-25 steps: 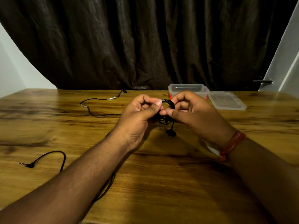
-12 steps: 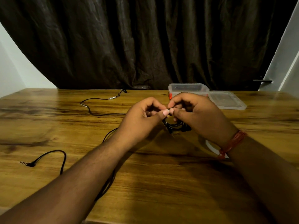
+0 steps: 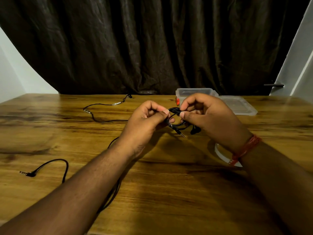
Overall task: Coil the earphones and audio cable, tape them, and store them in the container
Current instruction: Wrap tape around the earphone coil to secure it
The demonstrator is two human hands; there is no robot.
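While audio cable lies aside, hands pinch earphones.

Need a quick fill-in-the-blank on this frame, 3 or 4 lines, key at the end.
1. Both hands, the left hand and right hand, pinch the coiled black ____.
2. The clear container stands with its lid lying ____ it on the table.
3. The audio cable lies loose on the table, not yet ____.
4. A red ____ circles the right wrist.

Missing words: earphones; beside; coiled; thread band
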